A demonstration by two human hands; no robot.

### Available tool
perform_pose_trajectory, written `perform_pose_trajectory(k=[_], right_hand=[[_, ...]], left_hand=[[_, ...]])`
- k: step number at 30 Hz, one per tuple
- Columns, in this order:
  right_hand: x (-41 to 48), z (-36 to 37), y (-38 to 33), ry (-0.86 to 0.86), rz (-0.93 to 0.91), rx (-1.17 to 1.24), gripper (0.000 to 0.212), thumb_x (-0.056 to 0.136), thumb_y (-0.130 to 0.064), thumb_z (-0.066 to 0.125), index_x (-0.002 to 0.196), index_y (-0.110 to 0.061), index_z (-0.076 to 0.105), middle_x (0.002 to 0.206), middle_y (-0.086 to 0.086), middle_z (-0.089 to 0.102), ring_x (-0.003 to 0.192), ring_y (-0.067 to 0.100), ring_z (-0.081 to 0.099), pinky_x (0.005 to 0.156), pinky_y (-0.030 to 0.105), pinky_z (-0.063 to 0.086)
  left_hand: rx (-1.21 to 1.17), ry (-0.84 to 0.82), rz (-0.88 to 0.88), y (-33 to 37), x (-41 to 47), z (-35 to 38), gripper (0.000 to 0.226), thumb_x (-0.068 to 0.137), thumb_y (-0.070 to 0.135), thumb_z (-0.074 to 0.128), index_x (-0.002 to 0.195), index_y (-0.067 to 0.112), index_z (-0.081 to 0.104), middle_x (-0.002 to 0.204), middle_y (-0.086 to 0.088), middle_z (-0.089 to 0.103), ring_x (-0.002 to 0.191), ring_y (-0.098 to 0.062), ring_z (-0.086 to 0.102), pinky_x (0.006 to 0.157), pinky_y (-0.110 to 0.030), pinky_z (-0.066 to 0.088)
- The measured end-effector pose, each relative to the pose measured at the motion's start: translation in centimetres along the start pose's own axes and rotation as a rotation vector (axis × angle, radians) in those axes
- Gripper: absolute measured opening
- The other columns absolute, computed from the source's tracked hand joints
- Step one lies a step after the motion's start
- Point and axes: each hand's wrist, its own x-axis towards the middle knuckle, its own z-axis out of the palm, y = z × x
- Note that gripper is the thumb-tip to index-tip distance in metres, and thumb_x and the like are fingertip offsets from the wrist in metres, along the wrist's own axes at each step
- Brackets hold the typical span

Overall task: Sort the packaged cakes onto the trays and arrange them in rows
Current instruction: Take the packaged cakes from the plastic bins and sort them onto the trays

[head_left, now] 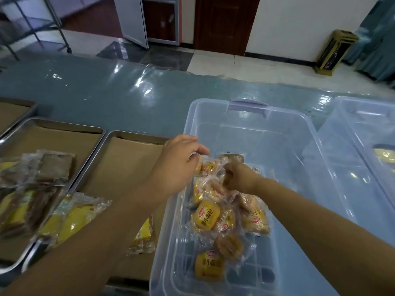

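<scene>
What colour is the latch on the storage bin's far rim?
Pale lavender latch on the clear bin; head view.

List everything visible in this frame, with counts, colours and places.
Clear bins: two, bluish, centre and right.
Metal trays: three, paper-lined, left of centre bin.
Binned cakes: a heap, mostly yellow-labelled, centre bin.
Trayed cakes: several, brown and yellow, two trays.
Table: one, teal cover.
Floor bin: one, black-gold, far wall.
Left hand: above cakes at bin rim, grip unclear.
Right hand: gripping a wrapper in the heap.
</scene>
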Motion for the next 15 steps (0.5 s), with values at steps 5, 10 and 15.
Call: perform_pose_trajectory(k=[5,10,15], right_hand=[[0.3,1.0,-0.9,-0.115,-0.214,-0.217,0.053,0.080,-0.006,0.063,0.129,-0.020,0.050,0.112,-0.001,0.054,0.098,0.018,0.056,0.082,0.030,0.052],[1.1,1.1,-1.1,-0.144,-0.168,-0.128,0.068,0.071,-0.011,0.076,0.131,-0.021,0.045,0.102,-0.001,0.057,0.096,0.021,0.056,0.083,0.033,0.050],[1.0,1.5,-0.6,-0.080,-0.049,-0.278,0.071,0.064,-0.036,0.082,0.123,-0.018,0.047,0.119,0.004,0.054,0.107,0.024,0.050,0.094,0.039,0.045]], left_hand=[[0.004,0.008,-0.003,0.0,-0.1,0.0,0.031,0.094,0.009,0.046,0.102,0.030,0.067,0.125,0.009,0.052,0.121,-0.004,0.037,0.101,-0.023,0.026],[0.000,0.023,-0.007,0.0,0.0,0.1,0.031,0.094,0.008,0.046,0.101,0.029,0.068,0.122,0.010,0.053,0.119,-0.003,0.040,0.098,-0.020,0.028],[0.003,0.016,-0.018,0.1,0.1,0.1,0.030,0.095,0.009,0.046,0.101,0.029,0.068,0.121,0.010,0.053,0.117,-0.002,0.040,0.096,-0.018,0.027]])
